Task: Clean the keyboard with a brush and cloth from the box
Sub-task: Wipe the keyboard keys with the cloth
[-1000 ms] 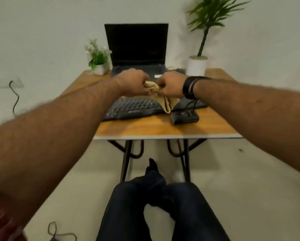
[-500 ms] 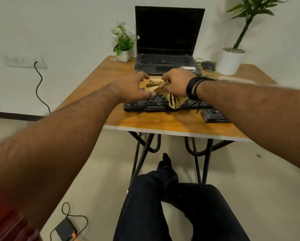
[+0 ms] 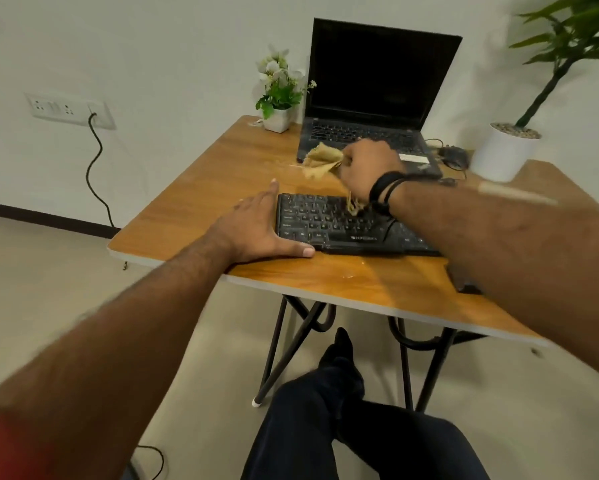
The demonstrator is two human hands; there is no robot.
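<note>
A black keyboard point(image 3: 329, 223) lies on the wooden table point(image 3: 222, 174), near its front edge. My left hand point(image 3: 260, 230) rests flat against the keyboard's left end, thumb along its front edge, fingers apart. My right hand point(image 3: 367, 168) is above the keyboard's far edge, closed on a crumpled tan cloth point(image 3: 320, 159). One end of the cloth sticks out to the left, another hangs down onto the keys. A dark box point(image 3: 464, 282) at the table's front right is mostly hidden behind my right forearm. No brush is visible.
An open black laptop point(image 3: 371, 98) stands behind the keyboard. A small flower pot point(image 3: 277, 98) is at the back left, a mouse point(image 3: 454, 155) and a white plant pot point(image 3: 502, 150) at the back right. A wall socket with a cable point(image 3: 95, 161) is on the left.
My left hand let go of the cloth and dropped to the keyboard's left end. My right hand kept the cloth and lifted it towards the laptop. The view swung to the left.
</note>
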